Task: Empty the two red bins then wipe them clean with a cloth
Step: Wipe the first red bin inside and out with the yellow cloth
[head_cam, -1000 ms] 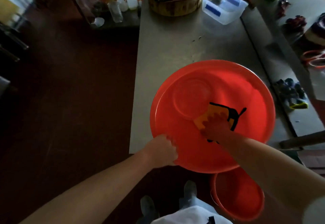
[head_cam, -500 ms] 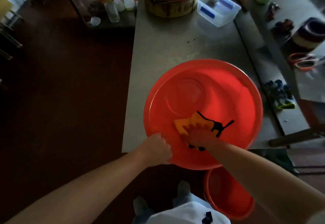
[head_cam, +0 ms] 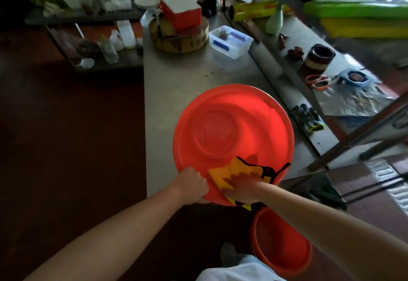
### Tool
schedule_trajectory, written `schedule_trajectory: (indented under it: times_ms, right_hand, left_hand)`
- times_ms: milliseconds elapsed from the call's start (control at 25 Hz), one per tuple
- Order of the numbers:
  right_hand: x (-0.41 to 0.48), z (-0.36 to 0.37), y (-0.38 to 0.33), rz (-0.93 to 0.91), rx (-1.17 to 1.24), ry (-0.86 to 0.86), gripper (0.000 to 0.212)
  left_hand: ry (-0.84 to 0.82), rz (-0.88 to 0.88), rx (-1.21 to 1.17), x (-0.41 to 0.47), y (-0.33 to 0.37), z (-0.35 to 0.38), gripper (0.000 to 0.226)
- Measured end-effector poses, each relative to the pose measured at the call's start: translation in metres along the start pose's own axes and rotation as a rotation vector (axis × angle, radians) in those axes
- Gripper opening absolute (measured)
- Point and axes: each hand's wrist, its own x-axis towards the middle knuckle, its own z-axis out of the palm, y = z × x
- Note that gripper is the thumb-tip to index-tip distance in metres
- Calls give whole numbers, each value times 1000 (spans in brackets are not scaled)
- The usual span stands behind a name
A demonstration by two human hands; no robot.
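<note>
A wide red bin (head_cam: 231, 126) sits on the steel table (head_cam: 176, 86), its near edge hanging over the table's front. My left hand (head_cam: 192, 184) grips the bin's near rim. My right hand (head_cam: 241, 189) presses a yellow cloth with black trim (head_cam: 240, 170) flat against the bin's near inner wall, close to the left hand. A second, smaller red bin (head_cam: 280, 245) stands on the floor below, by my feet, and looks empty inside.
At the table's far end are a round wooden block (head_cam: 178, 40) with a red-and-white box on it and a clear plastic tub (head_cam: 230, 41). A cluttered counter (head_cam: 318, 64) runs along the right. Dark floor lies to the left.
My right hand has slid the cloth from the bin's middle toward its near rim and the left hand. The left hand keeps its hold on the rim. The view has tilted up.
</note>
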Motion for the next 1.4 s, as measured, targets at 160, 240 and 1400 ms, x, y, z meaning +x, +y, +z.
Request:
schedule_trajectory:
  times_ms: [160,240,1400]
  right_hand:
    - [-30,8,-3,-57,-42,131,87]
    - [-41,10,1,-70,-83,228,87]
    - [13,-178,26,-367,11,541,35]
  left_hand:
    - [-25,-47,-42,-1,2,1,61]
    - [-20,-78,-65,-1,4,1,65]
    - [280,-334,-331,-22,-112,-21,64]
